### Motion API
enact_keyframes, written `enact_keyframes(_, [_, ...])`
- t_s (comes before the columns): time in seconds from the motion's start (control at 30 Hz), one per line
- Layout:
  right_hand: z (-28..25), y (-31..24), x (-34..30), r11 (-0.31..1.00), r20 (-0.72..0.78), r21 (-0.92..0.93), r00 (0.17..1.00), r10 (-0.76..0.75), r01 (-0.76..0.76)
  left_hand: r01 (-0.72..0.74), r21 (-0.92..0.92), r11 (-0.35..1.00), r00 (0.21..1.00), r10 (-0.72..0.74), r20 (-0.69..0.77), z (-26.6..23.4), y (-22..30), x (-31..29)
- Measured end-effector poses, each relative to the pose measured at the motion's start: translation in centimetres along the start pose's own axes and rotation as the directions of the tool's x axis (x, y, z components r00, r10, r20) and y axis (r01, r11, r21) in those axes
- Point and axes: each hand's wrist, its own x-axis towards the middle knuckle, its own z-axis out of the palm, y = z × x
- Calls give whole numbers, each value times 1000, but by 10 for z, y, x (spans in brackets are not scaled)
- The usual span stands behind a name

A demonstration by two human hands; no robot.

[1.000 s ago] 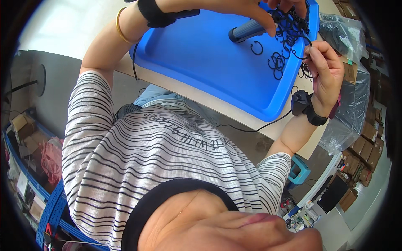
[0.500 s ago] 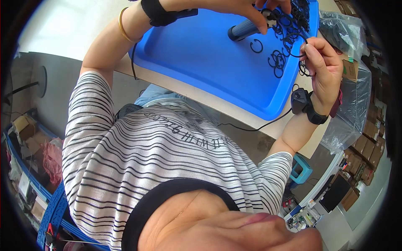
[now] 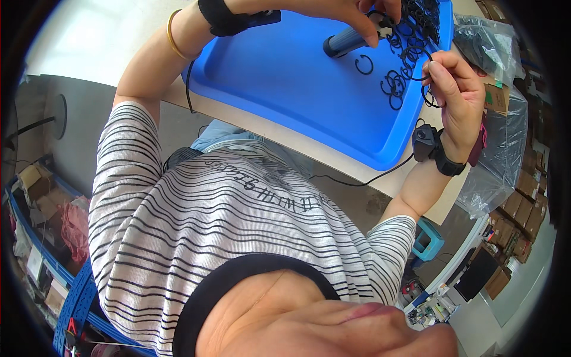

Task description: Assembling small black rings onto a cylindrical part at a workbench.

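At the top, my left hand is curled around the right end of a dark grey cylinder with a black end, over a blue tray. Its thumb lies along one side and its fingers beyond; part of the grip is cut off by the frame edge. My right hand pinches a black open ring, like a retaining ring, between thumb and forefinger at the tray's right side. One single ring lies near the cylinder, a small cluster of rings nearer me.
A heap of black rings fills the tray's far right corner. Clear plastic sheeting and a cardboard piece are right of the table. A black cable runs from my right wrist device below the tray. Blue shelving stands at lower left.
My right hand has shifted slightly left with the ring it pinches. My left hand stays nearly in place at the cylinder's end.
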Motion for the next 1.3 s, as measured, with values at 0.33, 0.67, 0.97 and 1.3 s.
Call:
enact_keyframes(0.33, [-1,3,1,1000,35,11,999,-7,7,63,24,998,998,-64,27,-2,6,0])
enact_keyframes(0.67, [-1,3,2,1000,43,-12,999,4,-3,37,37,999,999,-37,15,-2,5,0])
enact_keyframes(0.97, [-2,5,2,1000,43,-28,999,9,-8,56,9,998,998,-56,24,-1,4,-1])
enact_keyframes(1.3, [-2,6,2,999,39,-43,999,8,-7,19,38,999,1000,-19,5,-2,6,-1])
